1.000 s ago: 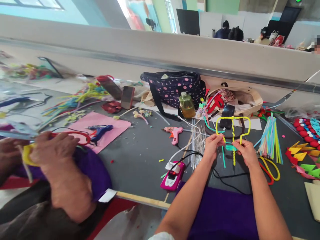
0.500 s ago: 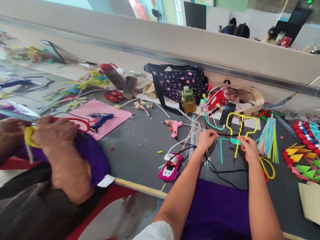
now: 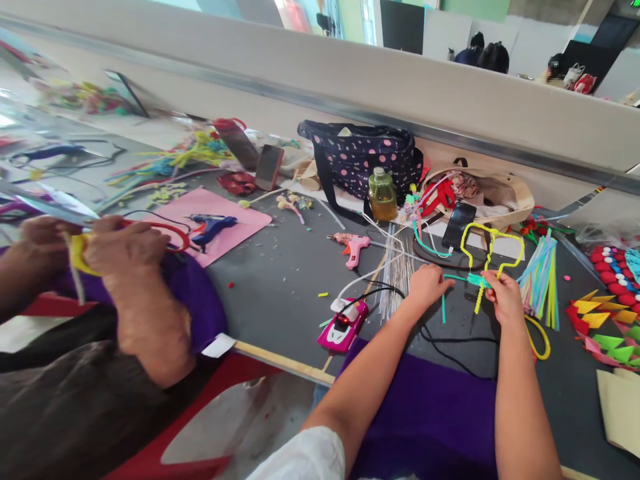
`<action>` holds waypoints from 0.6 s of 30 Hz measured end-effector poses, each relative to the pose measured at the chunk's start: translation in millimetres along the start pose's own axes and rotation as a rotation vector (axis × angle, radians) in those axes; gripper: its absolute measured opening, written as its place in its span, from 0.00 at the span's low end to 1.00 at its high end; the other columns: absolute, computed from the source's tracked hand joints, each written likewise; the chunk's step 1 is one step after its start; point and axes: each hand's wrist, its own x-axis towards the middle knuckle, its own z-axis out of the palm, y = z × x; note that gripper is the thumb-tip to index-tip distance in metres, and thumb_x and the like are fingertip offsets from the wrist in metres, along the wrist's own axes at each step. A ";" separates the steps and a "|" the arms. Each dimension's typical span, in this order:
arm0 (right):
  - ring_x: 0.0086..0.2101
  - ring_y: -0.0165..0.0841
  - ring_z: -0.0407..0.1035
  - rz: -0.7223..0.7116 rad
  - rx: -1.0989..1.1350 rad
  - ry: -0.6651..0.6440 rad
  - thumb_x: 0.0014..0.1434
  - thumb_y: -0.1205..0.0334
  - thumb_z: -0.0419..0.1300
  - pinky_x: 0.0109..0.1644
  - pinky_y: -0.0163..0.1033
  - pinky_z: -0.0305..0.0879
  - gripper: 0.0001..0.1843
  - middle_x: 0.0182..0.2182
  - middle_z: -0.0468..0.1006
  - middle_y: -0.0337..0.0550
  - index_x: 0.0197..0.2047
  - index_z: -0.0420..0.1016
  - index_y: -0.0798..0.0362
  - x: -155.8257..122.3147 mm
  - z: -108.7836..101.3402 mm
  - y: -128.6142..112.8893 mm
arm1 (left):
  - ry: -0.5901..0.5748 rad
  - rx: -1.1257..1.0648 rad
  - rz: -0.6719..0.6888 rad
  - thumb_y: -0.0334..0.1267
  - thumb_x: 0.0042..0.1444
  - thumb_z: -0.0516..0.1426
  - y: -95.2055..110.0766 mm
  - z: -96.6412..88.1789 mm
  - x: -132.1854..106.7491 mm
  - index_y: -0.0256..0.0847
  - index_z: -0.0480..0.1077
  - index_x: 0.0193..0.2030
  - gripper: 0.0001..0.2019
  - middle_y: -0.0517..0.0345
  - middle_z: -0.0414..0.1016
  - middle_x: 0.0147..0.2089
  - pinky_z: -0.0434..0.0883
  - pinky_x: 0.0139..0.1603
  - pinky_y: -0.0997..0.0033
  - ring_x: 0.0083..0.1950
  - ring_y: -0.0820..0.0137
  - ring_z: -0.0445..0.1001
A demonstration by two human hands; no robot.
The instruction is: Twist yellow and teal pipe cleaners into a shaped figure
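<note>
My right hand point(image 3: 504, 297) pinches a yellow pipe cleaner frame point(image 3: 491, 257), two loops with a twisted stem, where a teal pipe cleaner point(image 3: 479, 279) wraps around it. From the wrap, the loose end of the teal pipe cleaner runs left and bends downward. My left hand point(image 3: 429, 288) is at that bend, thumb and fingers closed about it; the exact contact is partly hidden. Just right of my right hand lies a bundle of pastel pipe cleaners point(image 3: 543, 283). Yellow-handled scissors point(image 3: 539, 339) lie partly behind my right wrist.
At left, another person's hands point(image 3: 120, 250) hold red-and-yellow-handled scissors. A pink glue gun point(image 3: 353, 247), wire stems point(image 3: 393, 283) and a magenta power strip point(image 3: 344, 327) with cables lie left of my hands. Behind stand a bottle point(image 3: 383, 193), a dotted bag point(image 3: 360, 157) and a phone point(image 3: 459, 224).
My left hand has moved right and slightly down to the bend of the teal pipe cleaner. My right hand keeps its pinch on the yellow frame. The view has shifted slightly.
</note>
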 end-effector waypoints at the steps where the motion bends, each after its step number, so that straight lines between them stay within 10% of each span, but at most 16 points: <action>1: 0.17 0.19 0.55 -0.007 0.020 0.003 0.37 0.51 0.74 0.15 0.28 0.45 0.20 0.30 0.78 0.42 0.29 0.78 0.55 0.0 -0.4 -0.6 | -0.007 0.015 0.009 0.50 0.53 0.60 2.5 2.9 -1.0 0.40 0.74 0.29 0.14 0.47 0.76 0.37 0.65 0.43 0.66 0.46 0.58 0.72; 12: 0.17 0.19 0.56 -0.012 0.068 0.006 0.37 0.51 0.74 0.16 0.29 0.46 0.19 0.32 0.79 0.44 0.28 0.76 0.55 -2.9 3.2 -5.7 | -0.046 -0.130 -0.128 0.35 0.48 0.58 0.7 10.4 4.1 0.41 0.75 0.27 0.04 0.54 0.76 0.29 0.65 0.35 0.70 0.35 0.64 0.74; 18: 0.18 0.19 0.58 -0.013 0.048 -0.083 0.41 0.51 0.72 0.17 0.28 0.48 0.18 0.34 0.80 0.43 0.32 0.78 0.53 -10.0 14.6 -4.8 | -0.076 -0.990 -0.174 0.40 0.47 0.59 11.5 7.2 2.6 0.38 0.71 0.25 0.07 0.63 0.68 0.20 0.60 0.24 0.76 0.21 0.75 0.62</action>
